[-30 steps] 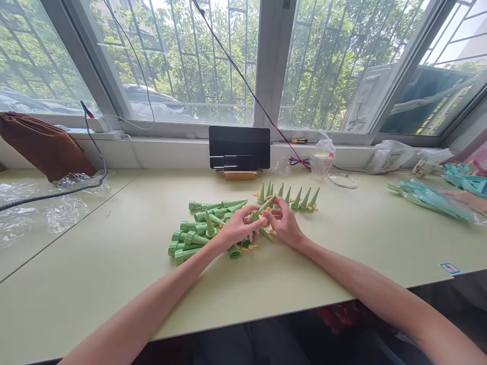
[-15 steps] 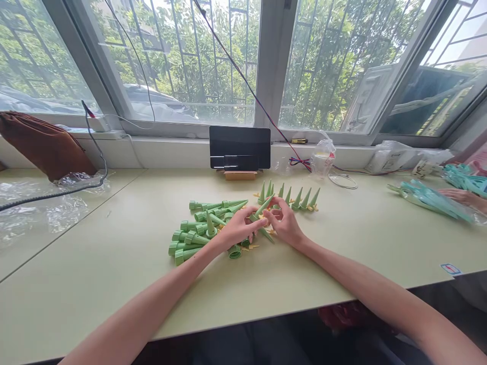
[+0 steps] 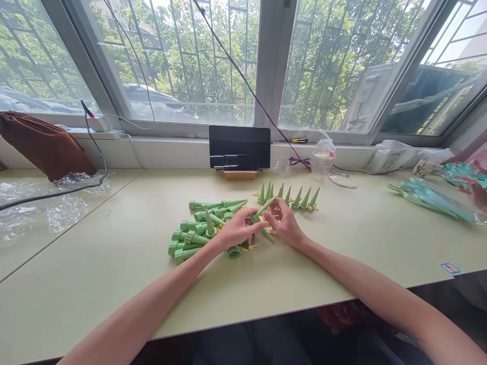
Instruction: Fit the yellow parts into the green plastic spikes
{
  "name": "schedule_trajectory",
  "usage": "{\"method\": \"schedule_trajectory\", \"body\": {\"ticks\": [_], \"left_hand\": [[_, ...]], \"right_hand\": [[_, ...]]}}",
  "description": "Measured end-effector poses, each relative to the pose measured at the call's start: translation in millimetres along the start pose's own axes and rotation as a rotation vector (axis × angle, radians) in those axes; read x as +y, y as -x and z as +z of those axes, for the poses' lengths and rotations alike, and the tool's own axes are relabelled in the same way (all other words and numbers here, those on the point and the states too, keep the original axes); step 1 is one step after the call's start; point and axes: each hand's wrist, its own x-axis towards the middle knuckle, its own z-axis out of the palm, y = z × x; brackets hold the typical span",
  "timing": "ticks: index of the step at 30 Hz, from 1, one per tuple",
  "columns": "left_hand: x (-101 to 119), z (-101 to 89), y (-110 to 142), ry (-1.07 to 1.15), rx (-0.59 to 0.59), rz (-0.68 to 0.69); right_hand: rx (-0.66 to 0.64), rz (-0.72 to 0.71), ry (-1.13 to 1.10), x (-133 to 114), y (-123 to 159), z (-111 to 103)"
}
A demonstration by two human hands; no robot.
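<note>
My left hand (image 3: 240, 228) is closed on the wide end of a green plastic watering spike (image 3: 265, 207), whose point slants up to the right. My right hand (image 3: 288, 224) pinches at the same spike, its fingers near the tip and side. A small yellow piece (image 3: 262, 218) shows between the two hands; which fingers touch it I cannot tell. Left of and beneath my left hand lies a pile of green spikes (image 3: 186, 238), mostly on their sides. Beyond my hands, several spikes (image 3: 304, 199) stand upright in a row, with yellow pieces at their bases.
A black tablet (image 3: 239, 144) rests on a stand by the window sill. Clear plastic wrapping (image 3: 64, 208) and a brown bag (image 3: 45, 144) lie at the left. At the right, a co-worker's hand (image 3: 477, 191) is near turquoise bagged items (image 3: 433, 200). Cables run along the back.
My hands and the spike between them have hardly moved; the spike's tip has shifted slightly right. At the far right, the co-worker's hand has lifted off the bagged items, fingers spread.
</note>
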Motion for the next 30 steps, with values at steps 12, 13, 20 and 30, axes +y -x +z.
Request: {"method": "schedule_trajectory", "body": {"ticks": [12, 13, 20, 30], "left_hand": [[0.9, -1.1, 0.5, -0.045, -0.016, -0.001], [0.4, -1.1, 0.3, -0.047, -0.018, -0.001], [1.2, -0.9, 0.1, -0.039, -0.030, 0.016], [0.1, -0.3, -0.4, -0.046, -0.015, 0.015]], "right_hand": [[0.020, 0.016, -0.005, 0.1, -0.8, -0.1], [0.012, 0.018, -0.008, -0.5, -1.0, -0.2], [-0.084, 0.033, -0.104, -2.5, -1.3, -1.7], [-0.039, 0.031, -0.122, 3.4, -2.8, -0.4]]}}
